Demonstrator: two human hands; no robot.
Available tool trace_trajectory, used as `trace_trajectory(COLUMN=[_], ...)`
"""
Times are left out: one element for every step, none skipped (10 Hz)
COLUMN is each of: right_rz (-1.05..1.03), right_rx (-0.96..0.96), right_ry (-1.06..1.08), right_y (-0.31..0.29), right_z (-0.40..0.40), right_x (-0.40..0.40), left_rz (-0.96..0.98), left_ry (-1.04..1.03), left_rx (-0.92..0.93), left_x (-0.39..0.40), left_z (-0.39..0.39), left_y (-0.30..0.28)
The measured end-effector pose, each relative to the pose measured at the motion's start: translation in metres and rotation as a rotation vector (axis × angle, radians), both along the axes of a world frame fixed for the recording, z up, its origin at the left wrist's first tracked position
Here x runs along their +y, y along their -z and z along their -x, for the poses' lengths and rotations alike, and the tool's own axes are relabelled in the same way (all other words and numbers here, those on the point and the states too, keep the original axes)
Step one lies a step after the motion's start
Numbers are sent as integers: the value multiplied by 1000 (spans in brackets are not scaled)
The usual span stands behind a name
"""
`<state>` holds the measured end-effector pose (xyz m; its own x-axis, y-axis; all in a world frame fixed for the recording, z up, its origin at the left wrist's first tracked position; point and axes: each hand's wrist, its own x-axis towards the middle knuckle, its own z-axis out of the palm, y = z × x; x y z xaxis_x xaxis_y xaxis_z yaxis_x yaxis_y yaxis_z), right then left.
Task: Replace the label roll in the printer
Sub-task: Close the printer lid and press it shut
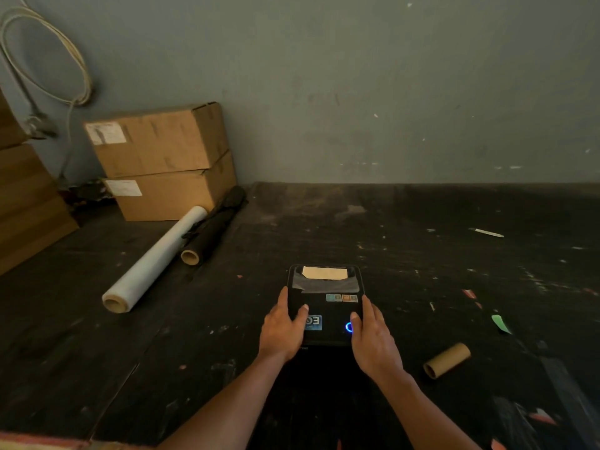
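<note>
A small black label printer (328,306) sits on the dark table in front of me, its lid down. Through the clear window at its far end a pale label roll (324,273) shows. A blue ring light glows near its front right corner. My left hand (281,326) grips the printer's left side, thumb on top. My right hand (373,339) grips the right side, thumb beside the blue light. An empty brown cardboard core (447,360) lies on the table to the right of the printer.
A roll of clear stretch film (152,261) and a black roll (211,228) lie at the left. Stacked cardboard boxes (162,160) stand against the wall behind them. A green scrap (500,323) and a white pen (487,232) lie at the right.
</note>
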<state>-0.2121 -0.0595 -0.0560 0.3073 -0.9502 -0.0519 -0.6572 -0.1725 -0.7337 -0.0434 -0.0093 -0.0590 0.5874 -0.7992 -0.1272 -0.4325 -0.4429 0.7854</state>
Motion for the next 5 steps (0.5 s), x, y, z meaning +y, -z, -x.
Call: trace_trajectory(right_rz=[-18, -41, -89, -203, -103], right_rx=[-6, 10, 34, 107, 10], right_ry=[-7, -21, -60, -137, -163], right_y=[-1, -2, -13, -31, -71], right_z=[0, 2, 5, 13, 34], right_x=[-1, -1, -4, -10, -1], left_rz=[-3, -12, -58, -77, 78], left_ry=[3, 2, 9, 58, 10], left_rx=[1, 4, -24, -2, 93], left_x=[-1, -3, 0, -2, 22], left_z=[0, -2, 0, -1, 9], left_y=[1, 0, -1, -15, -14])
